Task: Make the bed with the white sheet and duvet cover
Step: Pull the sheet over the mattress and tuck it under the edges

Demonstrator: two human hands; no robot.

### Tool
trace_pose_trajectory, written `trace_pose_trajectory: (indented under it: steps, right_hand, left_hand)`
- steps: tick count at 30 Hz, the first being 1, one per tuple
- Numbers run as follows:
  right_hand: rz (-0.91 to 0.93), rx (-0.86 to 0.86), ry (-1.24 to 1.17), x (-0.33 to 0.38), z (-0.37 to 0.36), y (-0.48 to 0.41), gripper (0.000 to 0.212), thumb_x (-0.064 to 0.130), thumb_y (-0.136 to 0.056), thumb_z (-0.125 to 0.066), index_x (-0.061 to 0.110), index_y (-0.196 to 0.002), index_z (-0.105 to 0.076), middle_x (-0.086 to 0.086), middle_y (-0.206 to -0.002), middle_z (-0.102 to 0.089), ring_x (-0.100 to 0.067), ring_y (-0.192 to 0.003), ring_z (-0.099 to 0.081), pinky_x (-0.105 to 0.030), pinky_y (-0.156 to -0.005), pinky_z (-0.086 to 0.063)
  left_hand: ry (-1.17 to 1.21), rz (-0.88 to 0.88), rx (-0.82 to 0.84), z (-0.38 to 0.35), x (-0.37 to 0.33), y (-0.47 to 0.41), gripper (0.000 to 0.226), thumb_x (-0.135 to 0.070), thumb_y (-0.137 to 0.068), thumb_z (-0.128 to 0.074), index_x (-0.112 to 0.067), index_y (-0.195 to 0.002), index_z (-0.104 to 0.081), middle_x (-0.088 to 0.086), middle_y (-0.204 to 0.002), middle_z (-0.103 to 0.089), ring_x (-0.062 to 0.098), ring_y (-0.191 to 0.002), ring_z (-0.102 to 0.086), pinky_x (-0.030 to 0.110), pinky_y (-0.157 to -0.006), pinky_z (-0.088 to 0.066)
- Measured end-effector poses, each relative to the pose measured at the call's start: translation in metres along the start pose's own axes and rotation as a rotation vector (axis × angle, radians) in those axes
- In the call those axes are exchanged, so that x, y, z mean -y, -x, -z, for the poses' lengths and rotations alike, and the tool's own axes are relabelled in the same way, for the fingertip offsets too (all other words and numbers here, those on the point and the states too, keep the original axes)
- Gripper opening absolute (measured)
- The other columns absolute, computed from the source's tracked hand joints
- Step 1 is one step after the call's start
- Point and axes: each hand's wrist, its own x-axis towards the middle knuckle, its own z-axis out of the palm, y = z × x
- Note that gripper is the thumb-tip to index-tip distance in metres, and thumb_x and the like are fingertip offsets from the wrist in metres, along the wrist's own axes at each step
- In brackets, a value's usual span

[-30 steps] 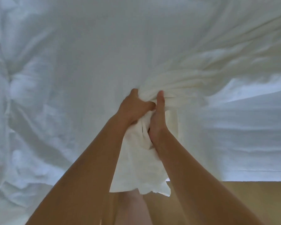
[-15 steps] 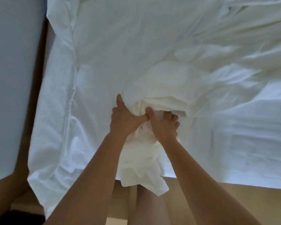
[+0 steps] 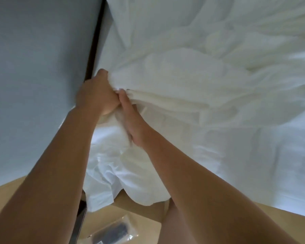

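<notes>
Both grips have travelled from mid-frame to left of centre, and the wall (image 3: 33, 76) now fills the upper left, where half a second ago it took a narrower strip. Now the left grip (image 3: 95, 95) is clenched round a bunched corner of the cream cover (image 3: 192, 81), its knuckles just beside the dark gap (image 3: 97, 36) between wall and bed (image 3: 280, 205). Touching it from the lower right, the right grip (image 3: 130, 118) pinches the same folds with its thumb; its other fingers are hidden under cloth. From the grips the cover's bulk lies right and upper right, its long folds running rightward over the whiter sheet (image 3: 253, 155), which spills off the bed's corner at lower centre toward the floor (image 3: 139, 215). Being nearer the wall-side edge, the left grip should, I judge, seat the corner there, with the pull then going rightward along the folds.
</notes>
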Motion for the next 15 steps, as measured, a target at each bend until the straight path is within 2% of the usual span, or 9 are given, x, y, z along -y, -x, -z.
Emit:
trace_pose_trajectory:
  steps: [3, 5, 7, 10, 12, 14, 15]
  right_hand:
    - [-0.178, 0.056, 0.205, -0.025, 0.001, 0.013, 0.097, 0.077, -0.079, -0.039, 0.023, -0.152, -0.006, -0.001, -0.150, -0.035, -0.020, -0.136, -0.035, -0.037, -0.114, -0.025]
    - [-0.295, -0.038, 0.424, -0.054, 0.031, 0.038, 0.091, 0.075, -0.083, -0.034, 0.019, -0.151, -0.013, -0.001, -0.150, -0.031, -0.021, -0.136, -0.032, -0.037, -0.111, -0.024]
    - [-0.346, -0.166, 0.621, -0.083, 0.075, 0.074, 0.067, 0.058, -0.092, -0.041, 0.013, -0.141, -0.033, -0.004, -0.135, -0.044, -0.021, -0.123, -0.043, -0.035, -0.105, -0.032]
    - [-0.348, -0.277, 0.699, -0.111, 0.142, 0.135, 0.040, 0.036, -0.095, -0.050, 0.011, -0.126, -0.049, -0.001, -0.114, -0.054, -0.016, -0.101, -0.051, -0.026, -0.086, -0.037]
    - [-0.324, -0.239, 0.798, -0.115, 0.182, 0.175, 0.024, 0.033, -0.097, -0.048, 0.019, -0.115, -0.054, 0.006, -0.100, -0.052, -0.009, -0.090, -0.048, -0.022, -0.079, -0.035]
    - [-0.277, -0.278, 0.807, -0.108, 0.219, 0.212, 0.004, 0.026, -0.097, -0.047, 0.026, -0.099, -0.051, 0.014, -0.084, -0.049, -0.003, -0.076, -0.045, -0.014, -0.069, -0.035]
    - [-0.258, -0.310, 0.787, -0.103, 0.237, 0.232, 0.010, 0.021, -0.097, -0.048, 0.024, -0.087, -0.050, 0.014, -0.076, -0.046, -0.005, -0.069, -0.043, -0.016, -0.063, -0.033]
  left_hand:
    - [0.016, 0.195, 0.056, -0.010, 0.026, 0.017, 0.069, -0.048, -0.072, -0.069, -0.011, -0.125, -0.043, 0.018, -0.119, -0.056, 0.042, -0.106, -0.054, 0.039, -0.078, -0.041]
    - [0.109, 0.316, 0.144, -0.045, 0.018, 0.058, 0.083, -0.047, -0.069, -0.072, -0.014, -0.134, -0.032, 0.018, -0.126, -0.045, 0.042, -0.111, -0.050, 0.043, -0.085, -0.042]
    - [0.197, 0.362, 0.218, -0.084, -0.003, 0.111, 0.099, -0.045, -0.070, -0.072, -0.016, -0.145, -0.014, 0.017, -0.136, -0.033, 0.042, -0.118, -0.045, 0.045, -0.090, -0.041]
    - [0.240, 0.364, 0.211, -0.127, -0.036, 0.168, 0.114, -0.044, -0.074, -0.072, -0.009, -0.150, 0.006, 0.019, -0.154, -0.008, 0.040, -0.133, -0.028, 0.047, -0.106, -0.028]
    - [0.260, 0.426, 0.219, -0.137, -0.052, 0.182, 0.116, -0.041, -0.075, -0.072, -0.007, -0.149, 0.011, 0.019, -0.156, 0.005, 0.039, -0.140, -0.016, 0.046, -0.112, -0.017]
    - [0.250, 0.473, 0.210, -0.139, -0.067, 0.186, 0.115, -0.040, -0.077, -0.071, -0.005, -0.148, 0.013, 0.018, -0.157, 0.010, 0.037, -0.143, -0.007, 0.046, -0.114, -0.013]
    - [0.208, 0.477, 0.204, -0.138, -0.075, 0.189, 0.113, -0.041, -0.079, -0.069, -0.003, -0.148, 0.012, 0.017, -0.157, 0.010, 0.036, -0.144, -0.005, 0.047, -0.114, -0.013]
